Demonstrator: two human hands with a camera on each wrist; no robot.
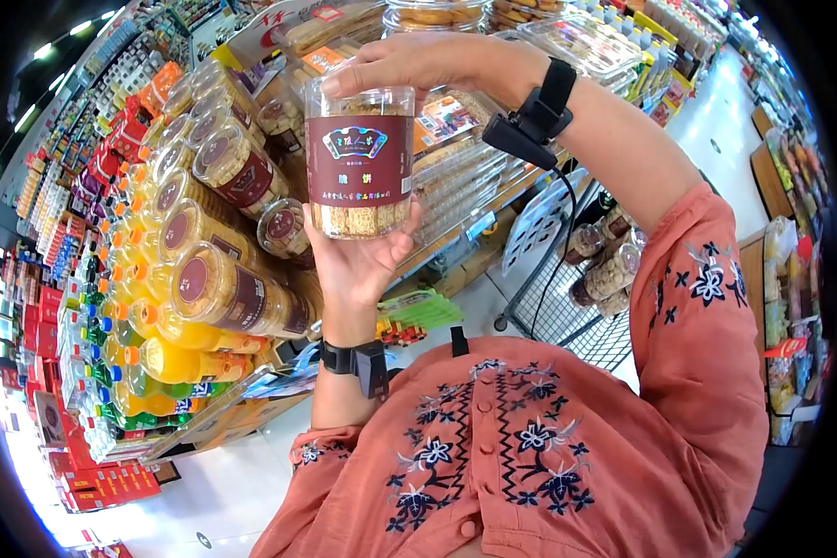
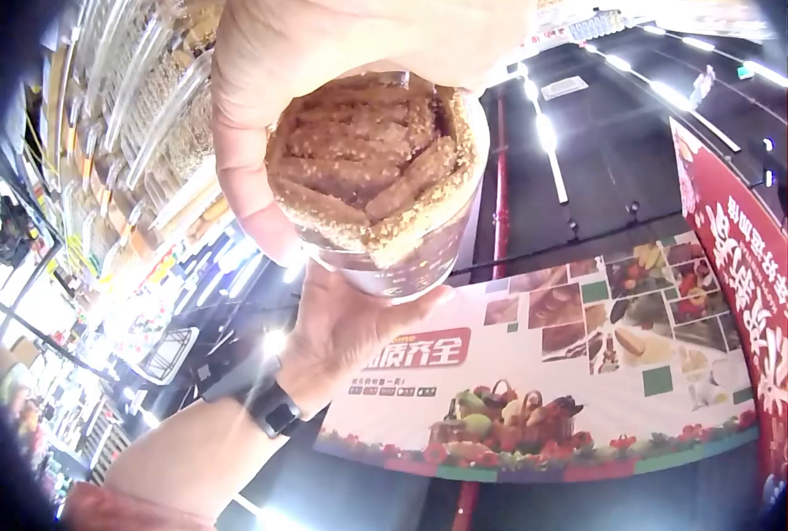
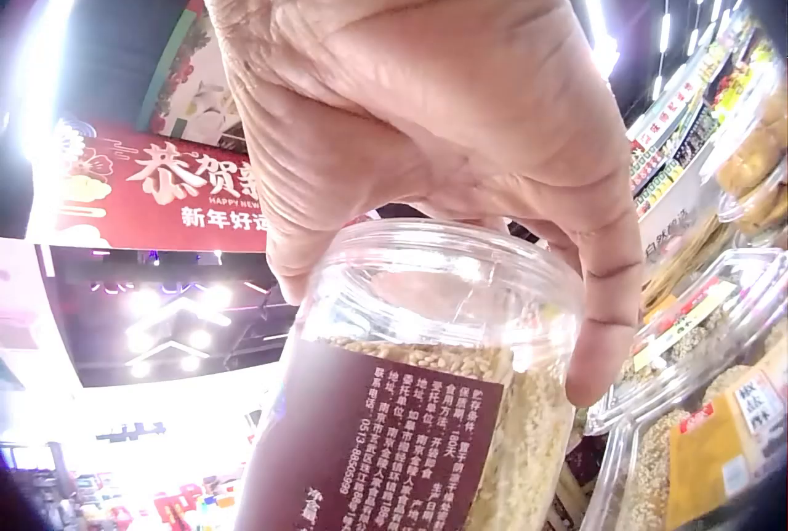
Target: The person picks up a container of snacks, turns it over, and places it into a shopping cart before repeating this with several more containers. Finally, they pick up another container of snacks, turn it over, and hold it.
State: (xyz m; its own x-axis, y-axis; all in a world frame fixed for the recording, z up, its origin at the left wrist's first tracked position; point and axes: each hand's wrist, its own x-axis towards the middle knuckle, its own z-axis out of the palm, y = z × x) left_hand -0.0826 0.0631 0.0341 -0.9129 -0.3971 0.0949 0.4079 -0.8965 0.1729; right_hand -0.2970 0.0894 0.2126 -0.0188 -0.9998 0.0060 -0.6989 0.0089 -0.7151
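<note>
A clear plastic jar of sesame-coated biscuits (image 1: 359,153) with a maroon label is held upright in front of my chest, between both hands. From below, my left hand (image 1: 352,265) cradles its base, thumb on one side and fingers on the other. In the left wrist view the biscuits (image 2: 363,162) show through the jar's bottom. Over the top, my right hand (image 1: 418,65) grips the rim with spread, bent fingers. The right wrist view shows these fingertips (image 3: 600,365) down the side of the clear lid, above small print on the label (image 3: 394,433).
Similar jars (image 1: 232,284) lie stacked at the left, above bottles of orange drink (image 1: 181,358). Behind the held jar are clear trays of packed pastries (image 1: 446,177). A shopping cart (image 1: 567,312) with several packs inside stands at the right, and a cable hangs from my right wrist.
</note>
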